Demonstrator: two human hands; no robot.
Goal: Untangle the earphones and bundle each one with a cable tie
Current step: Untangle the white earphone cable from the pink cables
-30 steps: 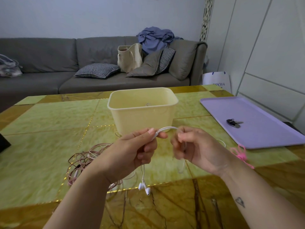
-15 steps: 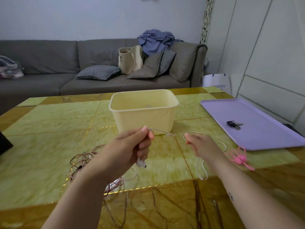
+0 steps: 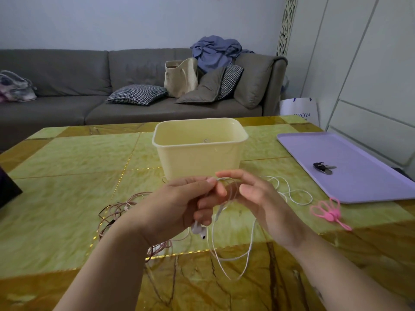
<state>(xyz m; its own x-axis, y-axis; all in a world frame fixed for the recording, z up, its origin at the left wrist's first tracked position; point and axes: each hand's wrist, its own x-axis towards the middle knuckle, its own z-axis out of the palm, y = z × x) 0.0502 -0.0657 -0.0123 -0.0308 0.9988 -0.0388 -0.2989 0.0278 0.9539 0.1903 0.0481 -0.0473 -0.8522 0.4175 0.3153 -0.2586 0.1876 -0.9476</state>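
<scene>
My left hand (image 3: 179, 203) holds the white earphones (image 3: 233, 257) above the table, thumb and fingers pinching coiled loops of the cable, with the earbuds (image 3: 198, 230) hanging just below the palm. My right hand (image 3: 258, 198) is close against it and pinches the same white cable at the top of the loops. More white cable trails right across the table. A tangle of pink earphones (image 3: 119, 212) lies on the table left of my left wrist. Pink cable ties (image 3: 325, 212) lie to the right, near the tray's corner.
A cream plastic tub (image 3: 199, 151) stands just beyond my hands. A lilac tray (image 3: 359, 176) with keys (image 3: 323, 168) on it sits at the right. A dark object (image 3: 9, 189) pokes in at the left edge. A grey sofa lies behind the table.
My right hand swung out to the right drawing the white cable, then came back against my left hand. More loops of cable sit round my left fingers now.
</scene>
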